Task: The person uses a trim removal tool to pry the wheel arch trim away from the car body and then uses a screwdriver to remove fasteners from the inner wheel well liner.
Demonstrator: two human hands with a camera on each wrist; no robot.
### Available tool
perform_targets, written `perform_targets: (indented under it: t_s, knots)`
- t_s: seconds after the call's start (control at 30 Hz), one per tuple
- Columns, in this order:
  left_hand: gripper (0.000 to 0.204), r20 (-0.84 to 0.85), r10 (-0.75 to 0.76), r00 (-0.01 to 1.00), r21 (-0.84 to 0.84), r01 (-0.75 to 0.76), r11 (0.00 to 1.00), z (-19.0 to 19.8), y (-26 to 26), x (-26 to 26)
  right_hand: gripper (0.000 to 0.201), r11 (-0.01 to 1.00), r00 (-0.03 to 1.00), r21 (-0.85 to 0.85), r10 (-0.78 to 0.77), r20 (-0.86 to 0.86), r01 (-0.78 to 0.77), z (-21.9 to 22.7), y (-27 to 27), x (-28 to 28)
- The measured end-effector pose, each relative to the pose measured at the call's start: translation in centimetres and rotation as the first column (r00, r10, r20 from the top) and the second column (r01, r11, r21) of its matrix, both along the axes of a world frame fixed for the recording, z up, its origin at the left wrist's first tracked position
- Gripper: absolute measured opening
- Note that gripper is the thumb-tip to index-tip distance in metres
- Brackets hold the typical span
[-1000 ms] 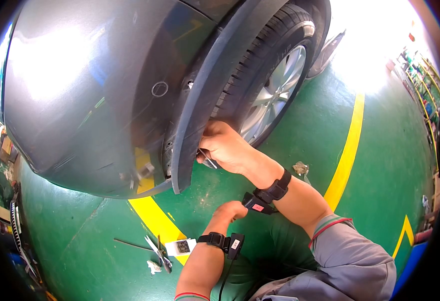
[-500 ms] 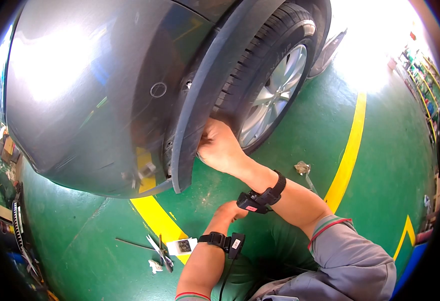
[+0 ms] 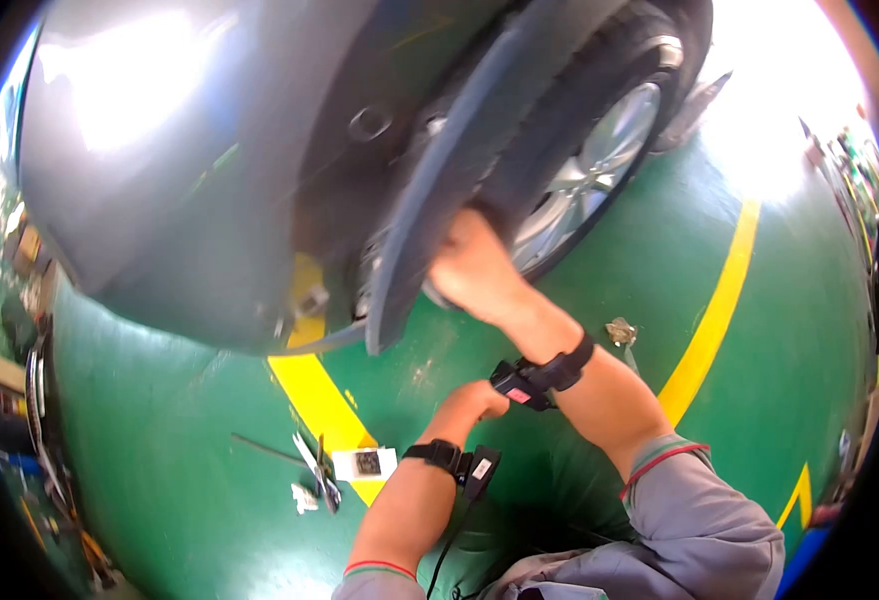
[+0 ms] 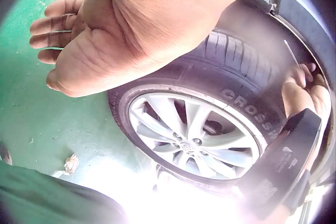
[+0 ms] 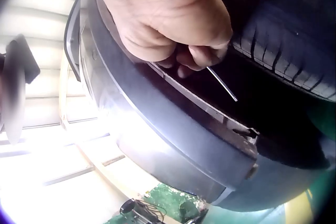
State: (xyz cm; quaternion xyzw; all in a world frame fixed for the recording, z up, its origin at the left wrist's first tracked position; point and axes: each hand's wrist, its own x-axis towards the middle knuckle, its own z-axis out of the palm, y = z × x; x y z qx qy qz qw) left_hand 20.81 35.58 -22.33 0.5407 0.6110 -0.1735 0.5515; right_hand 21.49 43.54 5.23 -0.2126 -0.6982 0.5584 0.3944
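Note:
My right hand (image 3: 479, 270) reaches in behind the dark wheel-arch trim (image 3: 429, 190), between it and the front of the tyre (image 5: 289, 61). In the right wrist view its curled fingers grip a thin metal rod (image 5: 223, 85), whose free end sticks out into the dark wheel well. The other end of the rod is hidden in the hand. My left hand (image 4: 97, 40) holds nothing; its palm and loosely spread fingers show in the left wrist view, over the green floor beside the wheel (image 4: 184, 134). The grey bumper (image 3: 189, 230) curves away on the left.
On the green floor at lower left lie a white box (image 3: 344, 470) with dark contents, a plier-like tool (image 3: 321, 478), a thin dark rod (image 3: 264, 447) and a white crumpled scrap (image 3: 304, 498). A crumpled bag (image 3: 619, 332) lies right of the right forearm. Shelves stand far right.
The head view has shifted, so the car sits farther right in it. My right hand has turned and moved deeper behind the trim. The left hand stays low and idle.

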Motion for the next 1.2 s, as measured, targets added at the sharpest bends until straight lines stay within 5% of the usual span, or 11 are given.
perform_targets:
  t_s: [0.03,0.13,0.2,0.27,0.3,0.37,0.47,0.6,0.9,1.07,1.2]
  knots:
    - [0.029,-0.016,-0.002,1.000,0.012,0.002,1.000,-1.3,-0.3,0.3,0.030,0.998,0.998,0.056,-0.032,0.053,0.029,0.5,-0.1,0.3]
    - [0.033,-0.047,0.061,0.997,-0.009,-0.062,0.998,7.0,-0.5,-0.4,0.028,0.979,0.998,0.200,-0.052,0.026,0.046,-0.1,0.2,-0.2]
    - [0.035,-0.074,-0.045,0.996,-0.045,0.042,0.998,3.7,0.4,0.3,0.022,0.963,0.986,0.254,-0.120,0.112,0.089,0.4,-0.2,0.1]
    - [0.034,-0.078,0.024,0.997,0.012,-0.023,1.000,4.8,-0.2,0.0,0.018,0.962,0.972,0.237,-0.176,0.154,0.137,0.6,-0.6,-0.2]
    - [0.034,-0.093,0.047,0.995,0.091,-0.038,0.995,5.6,-0.4,-0.2,0.006,0.975,0.970,0.125,-0.201,0.134,0.185,-0.1,-0.2,-0.4]
    - [0.033,-0.073,0.087,0.994,0.077,-0.082,0.994,6.8,-0.6,-0.5,0.016,0.981,0.987,-0.105,-0.159,0.034,0.161,-0.5,0.2,-0.9]
    - [0.031,-0.053,0.146,0.988,0.009,-0.145,0.989,7.8,-0.8,-0.9,0.012,0.983,0.984,0.095,-0.166,0.065,0.160,-0.8,0.9,-0.9]
    - [0.030,-0.041,0.159,0.986,0.074,-0.156,0.985,7.9,-0.9,-0.9,0.011,0.998,0.998,-0.011,-0.062,-0.002,0.062,-1.7,2.0,0.0]
    - [0.029,-0.044,0.131,0.990,0.037,-0.129,0.991,7.6,-0.6,-0.8,0.011,0.968,0.985,0.183,-0.170,-0.027,0.172,-1.9,0.6,-0.4]
    - [0.030,-0.044,0.110,0.993,0.046,-0.108,0.993,7.8,-0.5,-0.9,0.009,0.965,0.995,-0.254,-0.078,-0.070,0.058,-1.4,0.7,-0.2]
    - [0.030,-0.049,0.115,0.992,0.020,-0.114,0.993,7.9,-0.6,-1.0,0.008,0.956,0.989,-0.272,-0.136,-0.066,0.113,-0.9,0.5,-0.7]
